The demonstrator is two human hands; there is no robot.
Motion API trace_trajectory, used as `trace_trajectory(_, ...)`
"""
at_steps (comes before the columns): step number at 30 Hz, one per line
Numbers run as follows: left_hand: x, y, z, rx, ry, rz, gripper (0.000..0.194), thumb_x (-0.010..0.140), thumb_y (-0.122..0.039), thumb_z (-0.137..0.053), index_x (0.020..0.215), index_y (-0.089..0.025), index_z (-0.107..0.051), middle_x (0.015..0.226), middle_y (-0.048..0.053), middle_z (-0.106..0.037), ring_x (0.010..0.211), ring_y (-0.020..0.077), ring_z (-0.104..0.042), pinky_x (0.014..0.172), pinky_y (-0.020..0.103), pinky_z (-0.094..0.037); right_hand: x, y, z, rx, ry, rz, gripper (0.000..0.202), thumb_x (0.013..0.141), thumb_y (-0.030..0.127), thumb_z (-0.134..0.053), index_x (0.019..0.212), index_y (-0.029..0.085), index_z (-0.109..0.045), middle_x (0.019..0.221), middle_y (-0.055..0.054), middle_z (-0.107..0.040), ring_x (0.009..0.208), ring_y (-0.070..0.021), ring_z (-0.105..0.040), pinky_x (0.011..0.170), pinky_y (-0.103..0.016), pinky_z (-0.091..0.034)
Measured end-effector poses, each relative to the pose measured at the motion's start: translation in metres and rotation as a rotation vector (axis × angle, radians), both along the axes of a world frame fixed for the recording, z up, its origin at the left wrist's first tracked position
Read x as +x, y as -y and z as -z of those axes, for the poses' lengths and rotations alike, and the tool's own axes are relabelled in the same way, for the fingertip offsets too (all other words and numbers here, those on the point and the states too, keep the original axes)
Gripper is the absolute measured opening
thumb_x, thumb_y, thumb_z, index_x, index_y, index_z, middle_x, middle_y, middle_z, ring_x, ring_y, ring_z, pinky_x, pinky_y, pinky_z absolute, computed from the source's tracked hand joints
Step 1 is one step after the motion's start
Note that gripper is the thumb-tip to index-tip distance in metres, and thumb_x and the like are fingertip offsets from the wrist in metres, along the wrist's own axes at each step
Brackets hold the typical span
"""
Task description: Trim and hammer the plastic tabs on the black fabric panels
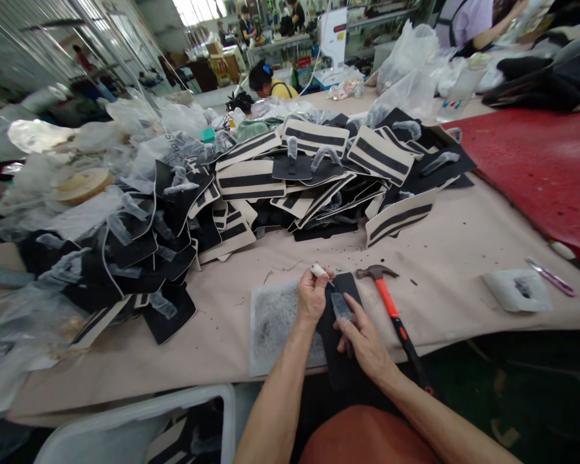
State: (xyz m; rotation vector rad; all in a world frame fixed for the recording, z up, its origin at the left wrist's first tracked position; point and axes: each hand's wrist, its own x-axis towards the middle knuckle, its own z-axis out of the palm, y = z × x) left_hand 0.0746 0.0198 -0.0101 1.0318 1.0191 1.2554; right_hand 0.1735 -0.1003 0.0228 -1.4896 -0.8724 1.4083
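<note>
A black flat piece with a plastic-wrapped strap lies over the right part of a worn white board. My left hand is closed around a small white bottle, its tip pointing down at the top of the black piece. With bent fingers and thumb, my right hand holds the black piece beside the wrapped strap. Just right of them lies a hammer with a red and black handle.
Piles of black and striped pieces cover the table's back and left. A white bin stands below the front edge. To the right are a white pad, a pink cutter and a red sheet. People work behind.
</note>
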Motion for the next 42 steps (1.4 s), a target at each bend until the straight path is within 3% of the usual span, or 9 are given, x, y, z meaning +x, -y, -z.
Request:
trace_trajectory(3, -0.001, -0.001, 0.010, -0.006, -0.009, 0.014, 0.034, 0.085, -0.044, -0.069, 0.101, -0.015, -0.062, 0.088, 0.007, -0.074, 0.082, 0.0212, -0.073, 0.083, 0.036, -0.059, 0.007, -0.003, 0.003, 0.031, 0.139, -0.075, 0.057, 0.091, 0.052, -0.049, 0.136, 0.017, -0.051, 0.074, 0.001, -0.062, 0.059, -0.0157, -0.060, 0.056, -0.028, -0.046)
trace_trajectory(6, -0.003, 0.000, 0.010, -0.009, -0.025, 0.032, 0.034, 0.086, -0.045, -0.067, 0.100, -0.015, -0.062, 0.087, 0.007, -0.073, 0.082, 0.0215, -0.073, 0.083, 0.037, -0.059, 0.010, -0.006, 0.007, 0.104, 0.255, -0.055, 0.050, 0.090, 0.051, -0.051, 0.123, 0.015, -0.062, 0.073, -0.001, -0.062, 0.064, -0.0168, -0.059, 0.060, -0.028, -0.045)
trace_trajectory(21, -0.001, 0.006, 0.004, 0.177, -0.444, 0.052, 0.018, 0.091, -0.034, -0.059, 0.098, -0.018, -0.064, 0.090, 0.007, -0.075, 0.084, 0.0197, -0.072, 0.080, 0.030, -0.055, 0.014, -0.005, 0.005, 0.147, 0.233, -0.103, 0.050, 0.093, 0.048, -0.050, 0.128, 0.015, -0.058, 0.074, -0.002, -0.063, 0.064, -0.0173, -0.057, 0.060, -0.029, -0.045)
trace_trajectory(26, 0.002, 0.011, 0.004, 0.369, -0.602, 0.091, 0.013, 0.092, -0.029, -0.057, 0.096, -0.020, -0.065, 0.094, 0.008, -0.075, 0.085, 0.0209, -0.070, 0.079, 0.031, -0.053, 0.066, -0.006, 0.007, 0.261, 0.710, 0.051, 0.045, 0.097, 0.045, -0.044, 0.125, 0.013, -0.058, 0.107, -0.012, -0.064, 0.094, -0.0234, -0.060, 0.085, -0.035, -0.047)
trace_trajectory(28, 0.003, 0.012, 0.005, 0.425, -0.629, 0.128, 0.014, 0.092, -0.028, -0.057, 0.100, -0.020, -0.065, 0.097, 0.009, -0.075, 0.088, 0.0223, -0.070, 0.081, 0.033, -0.053, 0.096, -0.003, 0.012, 0.181, 1.004, 0.033, 0.043, 0.094, 0.043, -0.049, 0.121, 0.012, -0.058, 0.112, -0.016, -0.061, 0.099, -0.0273, -0.059, 0.086, -0.038, -0.045)
trace_trajectory(30, 0.003, 0.013, 0.007, 0.442, -0.635, 0.160, 0.015, 0.092, -0.026, -0.056, 0.102, -0.020, -0.065, 0.098, 0.010, -0.074, 0.089, 0.0230, -0.070, 0.082, 0.034, -0.053, 0.119, 0.002, 0.019, 0.022, 1.174, -0.106, 0.039, 0.091, 0.040, -0.053, 0.117, 0.012, -0.059, 0.110, -0.017, -0.061, 0.096, -0.0282, -0.060, 0.080, -0.037, -0.044)
trace_trajectory(35, 0.001, 0.011, 0.007, 0.399, -0.614, 0.185, 0.015, 0.092, -0.025, -0.054, 0.102, -0.020, -0.064, 0.096, 0.009, -0.075, 0.088, 0.0225, -0.070, 0.081, 0.033, -0.053, 0.123, 0.017, 0.025, -0.212, 1.220, -0.352, 0.017, 0.090, 0.030, -0.050, 0.095, 0.015, -0.058, 0.083, -0.009, -0.062, 0.076, -0.0238, -0.062, 0.065, -0.031, -0.037)
trace_trajectory(39, -0.002, 0.011, 0.005, 0.377, -0.581, 0.199, 0.013, 0.092, -0.024, -0.054, 0.100, -0.020, -0.063, 0.095, 0.008, -0.075, 0.087, 0.0215, -0.070, 0.081, 0.032, -0.053, 0.114, 0.016, 0.025, -0.150, 1.310, -0.305, 0.008, 0.084, 0.019, -0.053, 0.089, 0.014, -0.056, 0.089, -0.014, -0.062, 0.072, -0.0235, -0.062, 0.059, -0.030, -0.033)
trace_trajectory(42, -0.002, 0.012, 0.007, 0.385, -0.574, 0.215, 0.016, 0.089, -0.020, -0.054, 0.102, -0.020, -0.063, 0.096, 0.007, -0.075, 0.089, 0.0219, -0.070, 0.081, 0.033, -0.053, 0.123, 0.012, 0.023, -0.235, 0.986, -0.173, 0.007, 0.079, 0.021, -0.054, 0.084, 0.017, -0.052, 0.073, -0.007, -0.058, 0.061, -0.0196, -0.056, 0.055, -0.029, -0.033)
